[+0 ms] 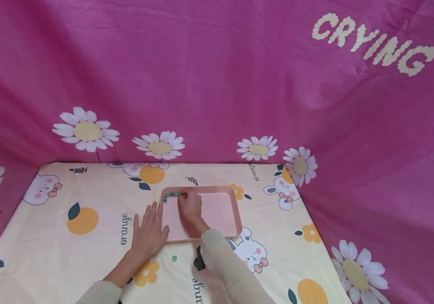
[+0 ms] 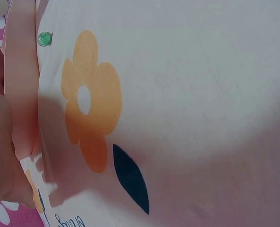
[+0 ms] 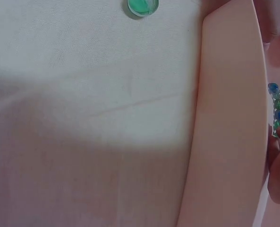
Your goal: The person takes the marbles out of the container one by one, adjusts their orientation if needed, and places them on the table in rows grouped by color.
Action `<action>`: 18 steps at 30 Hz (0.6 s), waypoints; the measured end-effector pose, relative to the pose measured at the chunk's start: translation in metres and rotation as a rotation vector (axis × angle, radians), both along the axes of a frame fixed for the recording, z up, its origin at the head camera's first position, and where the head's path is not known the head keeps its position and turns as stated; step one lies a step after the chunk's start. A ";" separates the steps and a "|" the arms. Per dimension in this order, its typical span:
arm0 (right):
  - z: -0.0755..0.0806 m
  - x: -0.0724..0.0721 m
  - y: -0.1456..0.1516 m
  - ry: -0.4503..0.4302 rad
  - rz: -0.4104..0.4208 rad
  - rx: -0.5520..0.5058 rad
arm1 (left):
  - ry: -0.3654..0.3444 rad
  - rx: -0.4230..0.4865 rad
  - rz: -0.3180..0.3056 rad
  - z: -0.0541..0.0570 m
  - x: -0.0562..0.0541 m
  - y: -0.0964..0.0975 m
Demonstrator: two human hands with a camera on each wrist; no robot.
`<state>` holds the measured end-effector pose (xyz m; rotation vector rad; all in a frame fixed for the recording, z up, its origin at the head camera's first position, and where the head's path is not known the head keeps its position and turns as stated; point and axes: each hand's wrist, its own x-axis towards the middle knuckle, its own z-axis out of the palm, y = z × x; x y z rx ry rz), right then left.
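A pink tray point(image 1: 202, 239) lies on the tablecloth, with a row of blue and green glass marbles point(image 1: 172, 195) along its far left edge. My right hand point(image 1: 191, 209) reaches into the tray, thumb and fingers pinched at the right end of that row. In the right wrist view a green marble point(image 3: 278, 124) shows right at those fingertips, which partly hide it. My left hand point(image 1: 149, 230) rests on the cloth at the tray's left side, fingers straight and slightly spread, fingertips close to the rim. A loose green marble point(image 1: 174, 258) sits on the cloth in front of the tray.
The patterned tablecloth point(image 1: 99, 253) covers the table, printed with oranges, flowers and rabbits. A small black object point(image 1: 199, 259) shows beside the right sleeve. Behind and to the sides hangs a magenta curtain point(image 1: 209, 84) with daisies.
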<state>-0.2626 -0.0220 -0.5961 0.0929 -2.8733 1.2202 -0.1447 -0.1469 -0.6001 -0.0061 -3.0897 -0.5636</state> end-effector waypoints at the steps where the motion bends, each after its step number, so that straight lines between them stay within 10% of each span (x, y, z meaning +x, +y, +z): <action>1: -0.001 0.000 0.000 0.003 -0.008 0.001 | 0.002 0.000 0.001 0.000 0.000 0.000; 18: -0.008 -0.005 0.001 0.006 -0.004 -0.010 | -0.001 0.016 0.007 0.002 0.000 0.000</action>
